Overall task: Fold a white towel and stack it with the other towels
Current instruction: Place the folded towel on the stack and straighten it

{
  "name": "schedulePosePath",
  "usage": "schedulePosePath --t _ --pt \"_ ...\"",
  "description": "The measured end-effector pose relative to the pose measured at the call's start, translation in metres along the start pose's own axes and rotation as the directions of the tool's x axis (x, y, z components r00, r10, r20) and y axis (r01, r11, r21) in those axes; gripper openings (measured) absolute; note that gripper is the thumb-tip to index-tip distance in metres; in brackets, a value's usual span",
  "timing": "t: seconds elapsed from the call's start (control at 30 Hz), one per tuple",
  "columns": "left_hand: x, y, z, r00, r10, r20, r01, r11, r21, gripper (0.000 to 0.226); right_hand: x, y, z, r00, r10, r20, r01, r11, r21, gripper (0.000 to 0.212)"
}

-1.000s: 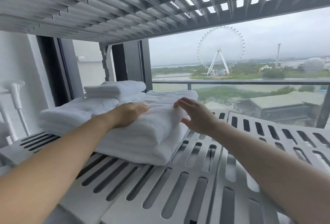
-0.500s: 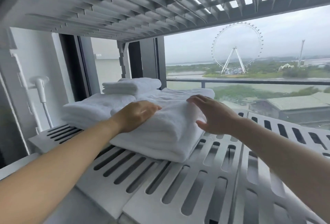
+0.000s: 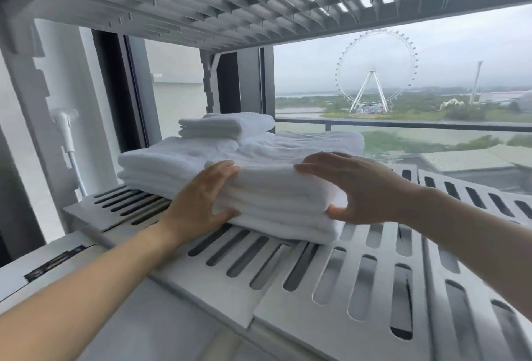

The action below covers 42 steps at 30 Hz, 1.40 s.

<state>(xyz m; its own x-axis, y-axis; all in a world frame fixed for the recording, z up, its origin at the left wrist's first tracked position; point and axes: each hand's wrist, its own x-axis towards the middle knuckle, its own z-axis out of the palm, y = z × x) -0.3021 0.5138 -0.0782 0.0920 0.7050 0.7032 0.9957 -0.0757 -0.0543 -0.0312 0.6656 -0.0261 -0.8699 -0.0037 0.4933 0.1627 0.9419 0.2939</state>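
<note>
A folded white towel (image 3: 276, 196) lies on a slotted shelf (image 3: 374, 274) against the other towels (image 3: 161, 159), left hand (image 3: 201, 205) and right hand (image 3: 365, 188) clasping its near corners, fingers above, thumbs below — soft, light, floppy, likely best lifted from beneath.

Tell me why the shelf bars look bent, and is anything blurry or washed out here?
Head view: the wide-angle lens bows the slotted shelf and the upper rack toward the edges; flat overcast daylight washes out fold detail in the white towels; the left forearm near the bottom edge looks soft; the Ferris wheel is pale in haze.
</note>
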Motion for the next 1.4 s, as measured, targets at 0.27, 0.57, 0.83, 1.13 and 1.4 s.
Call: schedulePosePath --t 0.27,0.57,0.83,1.13,1.4 --pt "-0.013 -0.001 -0.004 0.988 0.128 -0.090 -0.105 0.969 0.224 0.024 0.003 -0.016 -0.001 0.986 0.161 0.039 -0.162 0.986 0.028 0.086" --pt "-0.013 -0.003 -0.006 0.988 0.123 -0.094 -0.096 0.963 0.253 0.014 0.003 -0.032 -0.009 0.959 0.280 0.036 -0.281 0.959 0.044 0.067" --pt "-0.013 -0.007 -0.004 0.993 0.056 -0.104 -0.034 0.978 0.207 0.014 0.002 -0.039 -0.012 0.940 0.336 0.063 -0.339 0.939 0.057 0.063" --pt "-0.017 -0.014 -0.005 0.966 0.253 -0.052 -0.242 0.957 0.160 0.034 0.002 -0.063 -0.014 0.929 0.324 0.177 -0.298 0.941 -0.159 0.095" --pt "-0.002 -0.016 -0.004 0.940 0.329 0.091 -0.341 0.909 0.240 0.037 0.011 -0.081 0.005 0.893 0.390 0.226 -0.274 0.868 -0.413 0.117"
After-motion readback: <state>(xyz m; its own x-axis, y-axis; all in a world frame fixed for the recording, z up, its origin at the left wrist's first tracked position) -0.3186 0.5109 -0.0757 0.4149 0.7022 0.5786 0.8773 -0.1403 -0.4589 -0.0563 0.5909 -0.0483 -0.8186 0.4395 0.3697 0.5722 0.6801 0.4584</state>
